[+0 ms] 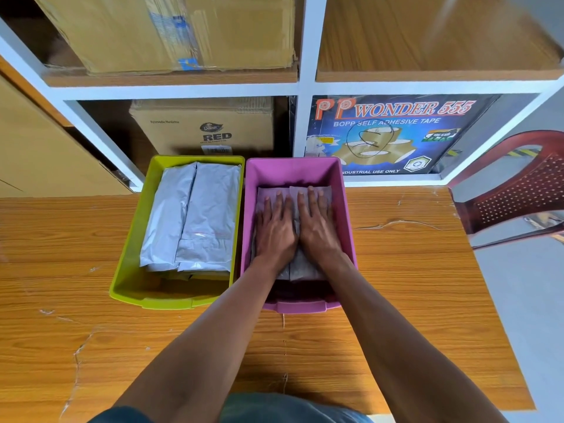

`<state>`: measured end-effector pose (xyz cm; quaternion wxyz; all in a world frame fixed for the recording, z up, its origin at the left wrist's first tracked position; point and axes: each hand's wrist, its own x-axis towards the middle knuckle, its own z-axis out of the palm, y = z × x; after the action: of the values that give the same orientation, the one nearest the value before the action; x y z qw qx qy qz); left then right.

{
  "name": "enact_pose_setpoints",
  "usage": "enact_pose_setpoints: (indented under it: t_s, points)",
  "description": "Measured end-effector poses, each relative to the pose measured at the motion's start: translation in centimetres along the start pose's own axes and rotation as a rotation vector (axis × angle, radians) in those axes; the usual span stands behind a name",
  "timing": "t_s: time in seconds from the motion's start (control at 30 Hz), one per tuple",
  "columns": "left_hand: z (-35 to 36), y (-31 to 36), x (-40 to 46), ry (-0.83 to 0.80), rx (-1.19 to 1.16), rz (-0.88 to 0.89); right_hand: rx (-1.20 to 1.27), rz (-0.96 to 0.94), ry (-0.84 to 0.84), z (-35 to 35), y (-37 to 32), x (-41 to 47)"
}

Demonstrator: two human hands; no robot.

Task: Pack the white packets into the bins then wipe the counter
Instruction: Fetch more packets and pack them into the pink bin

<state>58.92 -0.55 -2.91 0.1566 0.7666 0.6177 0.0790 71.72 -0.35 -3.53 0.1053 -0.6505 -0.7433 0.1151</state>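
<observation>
Inside pink bin [346, 206], beside filled green bin [134, 227]: white packets [300, 267], soft, light, probably slippery poly mailers, pressed under flat-fingered left hand [274, 230] and right hand [317, 227]; lift by edges.

i read the left bin [131, 254] as lime green, and the packets [195, 215] in it as white with a silvery sheen. the right bin [345, 209] is magenta pink; its packets [305, 267] look grey-lilac in that tint. the counter [412, 285] is orange-brown woodgrain with pale scratches. the shelf frame [305, 87] is white. the cartons [171, 35] are plain brown. the tape box [396, 132] is dark blue with red and white lettering. the chair [512, 190] is dark red with a dotted perforation pattern.
</observation>
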Motion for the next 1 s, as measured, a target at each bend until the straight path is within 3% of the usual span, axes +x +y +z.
enact_pose_setpoints:
  t_s: [0.17, 0.57, 1.0]
  points:
    - [0.9, -0.8, 0.7, -0.008, 0.001, 0.014, 0.01, 0.056, -0.093, 0.2, 0.1, 0.6]
    - [3.1, -1.8, 1.2, 0.099, 0.044, 0.05, -0.002, 0.008, 0.062, 2.7, 1.0, 0.8]
    - [3.9, -2.1, 1.3, 0.123, 0.038, 0.096, 0.04, 0.041, 0.053, 3.8, 1.4, 1.1]
